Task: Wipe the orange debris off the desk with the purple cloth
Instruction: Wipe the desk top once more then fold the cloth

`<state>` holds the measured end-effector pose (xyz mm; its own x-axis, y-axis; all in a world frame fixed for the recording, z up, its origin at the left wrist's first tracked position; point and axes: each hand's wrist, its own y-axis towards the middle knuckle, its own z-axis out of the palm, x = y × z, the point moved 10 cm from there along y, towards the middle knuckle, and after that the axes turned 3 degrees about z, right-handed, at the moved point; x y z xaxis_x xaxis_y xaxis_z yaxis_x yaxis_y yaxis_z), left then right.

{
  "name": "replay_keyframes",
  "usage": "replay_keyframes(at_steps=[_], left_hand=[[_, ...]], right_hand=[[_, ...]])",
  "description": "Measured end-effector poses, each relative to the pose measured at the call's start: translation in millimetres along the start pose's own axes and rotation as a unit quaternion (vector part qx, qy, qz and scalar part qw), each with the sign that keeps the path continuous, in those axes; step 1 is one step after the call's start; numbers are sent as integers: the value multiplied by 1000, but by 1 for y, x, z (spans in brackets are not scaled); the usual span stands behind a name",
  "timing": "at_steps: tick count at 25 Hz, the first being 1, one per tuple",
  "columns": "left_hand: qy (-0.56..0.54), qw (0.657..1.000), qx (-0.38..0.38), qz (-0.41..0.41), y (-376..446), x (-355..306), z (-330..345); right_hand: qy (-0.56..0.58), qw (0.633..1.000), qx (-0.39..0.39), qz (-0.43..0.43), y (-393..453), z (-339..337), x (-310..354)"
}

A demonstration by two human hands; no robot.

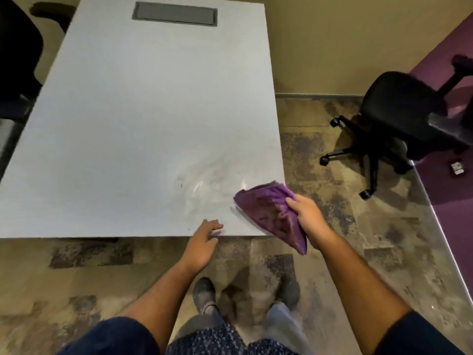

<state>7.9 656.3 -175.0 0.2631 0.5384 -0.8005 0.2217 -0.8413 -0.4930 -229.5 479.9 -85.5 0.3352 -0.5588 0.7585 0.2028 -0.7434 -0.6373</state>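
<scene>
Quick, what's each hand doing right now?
Left hand: open, empty, fingertips resting on the desk edge.
Right hand: closed, holding the purple cloth at the desk corner.

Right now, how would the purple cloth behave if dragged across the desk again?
Probably floppy: the purple cloth hangs in folds from the right hand and droops past the desk edge. Likely light, held by one hand. It should slide without rolling.
</scene>
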Motion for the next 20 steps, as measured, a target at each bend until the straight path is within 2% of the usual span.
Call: replay_keyframes(at_steps=[3, 7, 9, 11, 12, 14, 16, 18, 19, 20], left_hand=[[-26, 999, -20, -40, -4, -18, 16], [-97, 987, -88, -92, -1, -50, 19], [-110, 980, -126, -108, -1, -71, 23], [-116, 975, -146, -120, 0, -91, 38], [-118, 973, -154, -122, -2, -99, 47], [-138, 967, -162, -141, -7, -110, 67], [-162, 959, -170, -160, -14, -116, 78], [-163, 955, -184, -168, -16, -116, 80], [-165, 952, -194, -172, -14, -116, 75], [-168, 948, -207, -173, -11, -116, 66]], right_hand=[[20, 998, -44, -33, 36, -8, 47], [-8, 986, -100, -131, 75, -46, 109], [-69, 976, -109, -175, 91, -62, 136], [-174, 964, -96, -178, 120, -69, 146], [-233, 957, -64, -163, 135, -63, 144], [-357, 921, 53, -145, 150, -35, 122], [-475, 849, 175, -154, 142, 0, 84], [-574, 757, 249, -187, 124, 25, 46], [-580, 742, 271, -198, 118, 33, 37], [-553, 757, 294, -188, 113, 39, 35]])
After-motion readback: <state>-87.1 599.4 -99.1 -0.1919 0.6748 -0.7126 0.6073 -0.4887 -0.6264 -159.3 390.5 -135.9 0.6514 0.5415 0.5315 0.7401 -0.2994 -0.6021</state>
